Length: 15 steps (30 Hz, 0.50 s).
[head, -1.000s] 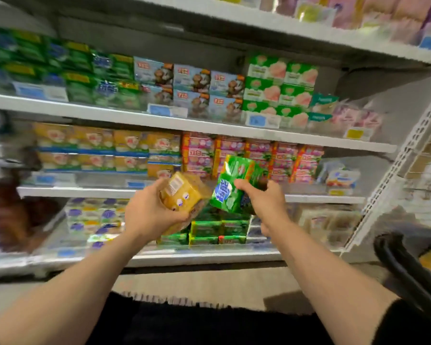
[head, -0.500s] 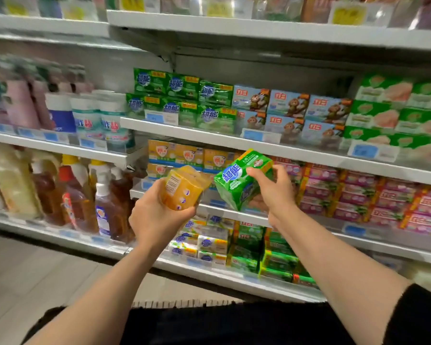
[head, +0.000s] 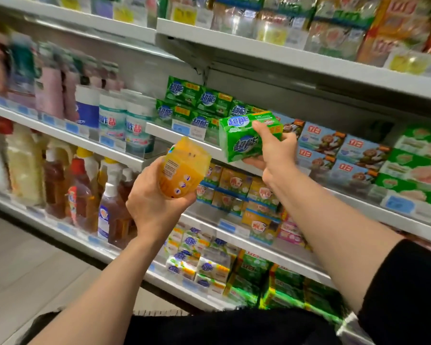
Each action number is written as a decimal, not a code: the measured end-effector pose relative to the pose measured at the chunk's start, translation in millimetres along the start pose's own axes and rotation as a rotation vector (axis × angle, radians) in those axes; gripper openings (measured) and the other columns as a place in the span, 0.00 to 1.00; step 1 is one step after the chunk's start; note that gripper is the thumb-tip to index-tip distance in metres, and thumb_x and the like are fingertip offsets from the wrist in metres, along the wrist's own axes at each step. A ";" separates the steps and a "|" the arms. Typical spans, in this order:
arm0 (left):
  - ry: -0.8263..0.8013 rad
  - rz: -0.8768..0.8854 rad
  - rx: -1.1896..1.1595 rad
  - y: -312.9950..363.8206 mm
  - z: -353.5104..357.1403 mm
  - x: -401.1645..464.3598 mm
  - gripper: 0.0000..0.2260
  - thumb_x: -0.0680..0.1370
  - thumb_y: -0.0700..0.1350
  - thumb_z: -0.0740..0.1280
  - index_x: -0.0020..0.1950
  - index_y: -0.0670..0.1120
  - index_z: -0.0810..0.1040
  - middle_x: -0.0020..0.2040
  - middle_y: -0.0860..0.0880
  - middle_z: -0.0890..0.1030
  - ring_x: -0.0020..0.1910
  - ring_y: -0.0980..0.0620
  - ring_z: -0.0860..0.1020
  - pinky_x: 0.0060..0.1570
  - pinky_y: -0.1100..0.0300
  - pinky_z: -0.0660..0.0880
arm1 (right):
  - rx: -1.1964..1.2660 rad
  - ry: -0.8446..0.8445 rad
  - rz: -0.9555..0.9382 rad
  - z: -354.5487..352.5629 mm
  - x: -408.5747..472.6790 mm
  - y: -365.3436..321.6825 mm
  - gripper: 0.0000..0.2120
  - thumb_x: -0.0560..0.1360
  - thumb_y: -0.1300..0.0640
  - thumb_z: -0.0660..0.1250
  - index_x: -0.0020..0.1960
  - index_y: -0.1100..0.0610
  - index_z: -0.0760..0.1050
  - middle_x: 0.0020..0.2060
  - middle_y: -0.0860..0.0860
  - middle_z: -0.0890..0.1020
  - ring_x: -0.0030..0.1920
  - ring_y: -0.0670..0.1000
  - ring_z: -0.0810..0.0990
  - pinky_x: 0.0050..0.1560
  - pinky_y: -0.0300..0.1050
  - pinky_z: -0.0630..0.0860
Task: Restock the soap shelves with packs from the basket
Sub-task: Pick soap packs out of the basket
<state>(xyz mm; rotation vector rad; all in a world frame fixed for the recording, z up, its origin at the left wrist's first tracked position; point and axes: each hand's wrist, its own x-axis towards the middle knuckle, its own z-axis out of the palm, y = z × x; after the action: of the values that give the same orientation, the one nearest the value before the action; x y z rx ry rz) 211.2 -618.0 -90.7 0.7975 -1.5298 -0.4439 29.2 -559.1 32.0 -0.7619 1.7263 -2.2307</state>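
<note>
Right hand [head: 271,148] grips green soap pack [head: 246,138] just in front of the stacked green packs [head: 197,105] on shelf [head: 164,131]. Left hand [head: 154,205] grips yellow pack [head: 182,168], lower left of them.

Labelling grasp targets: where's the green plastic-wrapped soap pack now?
Head view, right of centre: green plastic-wrapped soap pack in the right hand, beside matching green packs on the shelf.
</note>
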 end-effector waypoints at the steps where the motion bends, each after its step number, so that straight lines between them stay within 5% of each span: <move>1: 0.014 -0.008 -0.021 -0.9 3.7 3.3 0.37 0.60 0.64 0.69 0.65 0.48 0.75 0.52 0.47 0.81 0.49 0.46 0.79 0.44 0.50 0.78 | 0.008 0.019 -0.008 6.1 7.7 -5.3 0.26 0.60 0.45 0.79 0.46 0.50 0.65 0.51 0.54 0.79 0.47 0.55 0.83 0.42 0.58 0.82; 3: 0.034 -0.031 -0.047 -4.1 11.4 8.8 0.38 0.60 0.66 0.67 0.65 0.48 0.74 0.53 0.47 0.81 0.49 0.46 0.79 0.44 0.48 0.79 | -0.008 0.083 -0.028 15.9 21.2 -12.2 0.31 0.55 0.40 0.78 0.47 0.50 0.65 0.52 0.54 0.78 0.49 0.55 0.82 0.43 0.59 0.82; 6: 0.065 -0.062 -0.056 -7.1 23.7 11.9 0.37 0.59 0.65 0.67 0.65 0.48 0.75 0.52 0.47 0.81 0.48 0.46 0.79 0.44 0.51 0.78 | 0.048 0.186 -0.070 26.4 45.6 -19.0 0.34 0.63 0.43 0.78 0.59 0.55 0.65 0.56 0.54 0.75 0.52 0.55 0.81 0.38 0.55 0.83; 10: 0.077 -0.128 -0.062 -7.8 41.9 14.4 0.35 0.58 0.59 0.73 0.63 0.48 0.77 0.49 0.48 0.82 0.46 0.45 0.80 0.42 0.54 0.74 | -0.071 0.293 -0.081 31.3 73.2 -19.6 0.38 0.65 0.37 0.74 0.63 0.57 0.63 0.60 0.55 0.73 0.56 0.58 0.78 0.48 0.58 0.81; 15: 0.066 -0.118 -0.074 -14.6 68.9 19.0 0.35 0.59 0.59 0.73 0.63 0.47 0.77 0.48 0.48 0.82 0.44 0.47 0.80 0.42 0.59 0.70 | -0.210 0.270 0.026 15.5 88.3 -14.8 0.22 0.75 0.45 0.69 0.60 0.56 0.66 0.47 0.52 0.71 0.31 0.52 0.78 0.37 0.51 0.83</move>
<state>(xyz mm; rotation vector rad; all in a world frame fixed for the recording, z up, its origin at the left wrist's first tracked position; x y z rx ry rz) 147.9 -653.8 -96.8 0.8399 -1.4018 -0.5526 -34.9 -609.3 72.1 -0.4909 2.1077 -2.2442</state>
